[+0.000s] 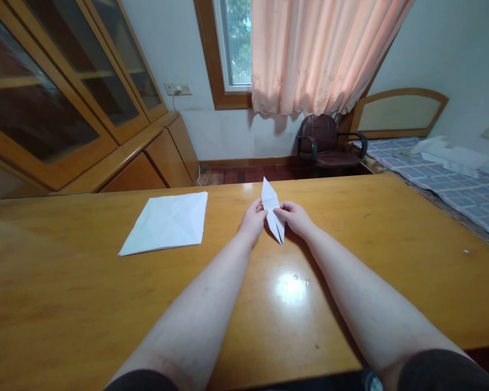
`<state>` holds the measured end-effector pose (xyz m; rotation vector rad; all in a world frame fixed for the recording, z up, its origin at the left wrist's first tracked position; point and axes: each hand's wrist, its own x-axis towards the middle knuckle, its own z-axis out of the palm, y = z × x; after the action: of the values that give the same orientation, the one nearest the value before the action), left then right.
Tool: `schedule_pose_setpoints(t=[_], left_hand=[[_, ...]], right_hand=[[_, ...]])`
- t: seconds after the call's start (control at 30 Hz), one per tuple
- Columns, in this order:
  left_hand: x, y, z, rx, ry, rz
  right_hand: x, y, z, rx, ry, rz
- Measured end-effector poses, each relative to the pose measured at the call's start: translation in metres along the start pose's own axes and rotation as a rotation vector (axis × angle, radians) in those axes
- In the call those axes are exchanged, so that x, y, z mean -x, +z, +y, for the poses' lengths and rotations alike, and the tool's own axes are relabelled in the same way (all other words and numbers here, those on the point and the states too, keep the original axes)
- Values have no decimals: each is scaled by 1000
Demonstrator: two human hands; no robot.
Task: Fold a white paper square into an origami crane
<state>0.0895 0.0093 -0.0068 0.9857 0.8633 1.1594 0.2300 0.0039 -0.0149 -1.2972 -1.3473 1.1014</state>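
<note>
A piece of folded white paper (270, 201), long and diamond-shaped, is held between my two hands over the table. Its upper end comes to a single point, and the lower end is split by a narrow slit into two points. My left hand (253, 220) pinches its left edge near the middle, thumb on top. On the opposite edge my right hand (295, 217) grips it, the thumb lying across the front. The fingers behind the paper are partly hidden.
Flat white paper sheets (169, 222) lie to the left on the wooden table (244, 336). Beyond the table stand a brown armchair (324, 138) and a bed (444, 163) at right. A glass-doored cabinet (106, 130) is at left, and a pink curtain (309, 54) hangs by the window.
</note>
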Motion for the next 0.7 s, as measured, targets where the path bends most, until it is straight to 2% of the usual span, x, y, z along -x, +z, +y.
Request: schedule_pose_setpoints(t=[0.17, 0.33, 0.43, 0.5, 0.6, 0.7], left_hand=[[-1, -1, -8, -94, -4, -38], [-5, -6, -14, -218, 101, 15], [-5, -10, -11, -393, 185, 34], [-3, -12, -6, -551, 218, 55], [0, -16, 0, -824, 235, 111], [4, -17, 4, -1088, 186, 117]], right_hand=[[-7, -5, 6, 16, -16, 133], [-7, -3, 6, -49, -1, 36], [-3, -1, 3, -52, 1, -53], [-3, 0, 2, -40, -6, -54], [-5, -1, 3, -31, -14, 39], [-8, -5, 5, 48, -12, 176]])
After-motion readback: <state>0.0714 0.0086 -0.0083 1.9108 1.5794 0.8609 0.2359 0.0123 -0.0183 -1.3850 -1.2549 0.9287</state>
